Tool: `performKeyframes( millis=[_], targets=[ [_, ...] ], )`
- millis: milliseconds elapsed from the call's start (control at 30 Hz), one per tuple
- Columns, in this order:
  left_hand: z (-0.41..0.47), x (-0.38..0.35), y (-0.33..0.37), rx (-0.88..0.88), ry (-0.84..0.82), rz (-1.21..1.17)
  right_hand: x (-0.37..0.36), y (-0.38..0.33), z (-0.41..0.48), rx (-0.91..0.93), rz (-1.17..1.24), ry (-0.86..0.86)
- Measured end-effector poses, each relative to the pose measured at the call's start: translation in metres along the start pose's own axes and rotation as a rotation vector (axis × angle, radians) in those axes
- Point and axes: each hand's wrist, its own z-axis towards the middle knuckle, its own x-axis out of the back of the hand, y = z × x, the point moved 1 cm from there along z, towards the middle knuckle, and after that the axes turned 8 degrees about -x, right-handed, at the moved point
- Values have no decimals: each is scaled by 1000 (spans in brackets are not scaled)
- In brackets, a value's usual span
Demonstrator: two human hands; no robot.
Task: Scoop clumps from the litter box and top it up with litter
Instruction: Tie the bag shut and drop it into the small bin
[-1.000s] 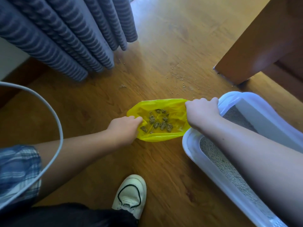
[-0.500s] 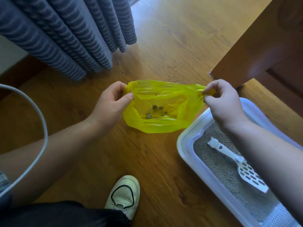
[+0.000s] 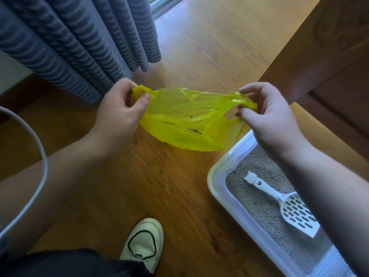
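A: Hand status?
B: The left hand [image 3: 119, 112] pinches one handle of the yellow bag [image 3: 185, 120]; the right hand [image 3: 269, 120] pinches the other. The hands are apart, with the bag stretched between them over the wooden floor [image 3: 159, 186]
A: Bag contents?
B: A few dark clumps [image 3: 194, 130] sit low inside it
A: Litter box location?
B: The litter box [image 3: 217, 188] stands on the floor at lower right, near the right hand and below it. Grey litter [image 3: 255, 204] covers its base. The white slotted scoop [image 3: 289, 206] lies flat on the litter, handle toward the bag, with neither hand on it
A: Surroundings?
B: Grey ribbed curtain [image 3: 79, 47] at upper left, brown wooden furniture [image 3: 319, 56] at upper right, a white shoe [image 3: 143, 242] at bottom centre, a white cable [image 3: 38, 186] along the left edge
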Motion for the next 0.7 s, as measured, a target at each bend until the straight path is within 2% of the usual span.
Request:
performKeyframes(
  millis=[100,167,233,300,467,567,700],
  targets=[
    [6,-1,-10,106,-36,306,14,14,3,-105,-461,68],
    [10,0,-12,185,-127,471,20,14,3,-130,-610,64],
    [14,2,-11,181,-230,528,23,11,2,-134,-600,64],
    [16,6,-4,40,-228,477,24,3,1,-101,-457,70],
    [17,5,35,-199,72,104,25,-28,-7,99,-74,89],
    [20,2,37,-198,21,146,21,-25,-4,83,-171,115],
    [20,3,14,-87,-167,415,18,-12,-1,-125,-370,95]
  ],
)
